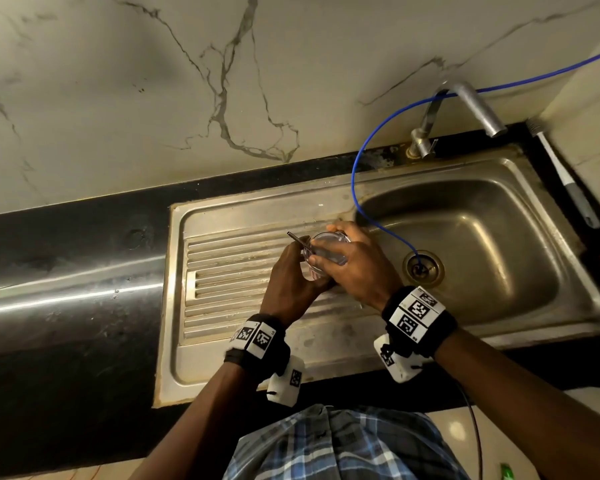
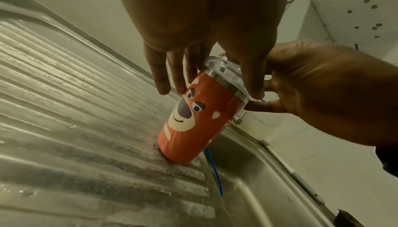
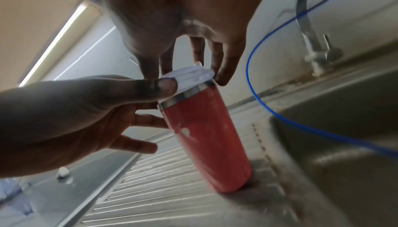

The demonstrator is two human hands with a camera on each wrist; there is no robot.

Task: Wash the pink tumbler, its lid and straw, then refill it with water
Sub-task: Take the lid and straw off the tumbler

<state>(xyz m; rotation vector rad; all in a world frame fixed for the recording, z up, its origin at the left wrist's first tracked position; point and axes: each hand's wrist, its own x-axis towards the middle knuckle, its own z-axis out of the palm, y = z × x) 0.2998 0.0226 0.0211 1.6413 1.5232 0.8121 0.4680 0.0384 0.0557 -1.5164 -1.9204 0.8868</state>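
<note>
The pink tumbler [image 2: 193, 120] with a bear face stands tilted on the ribbed drainboard [image 1: 222, 271], beside the sink basin. A clear lid [image 1: 329, 249] sits on its steel rim. A dark straw [image 1: 297, 239] sticks out of the lid toward the left. My left hand [image 1: 291, 268] holds the tumbler near its top, with the thumb [image 3: 161, 87] pressed on the lid's edge. Over the lid lies my right hand [image 1: 347, 258], its fingertips [image 3: 224, 75] gripping the lid's rim.
The steel sink basin [image 1: 482, 237] lies right of the tumbler, under a tap [image 1: 478, 109]. A blue hose [image 1: 357, 188] runs down into the drain [image 1: 423, 268]. A white-handled brush [image 1: 561, 174] lies at the sink's right edge. Black counter [image 1: 66, 271] stretches left.
</note>
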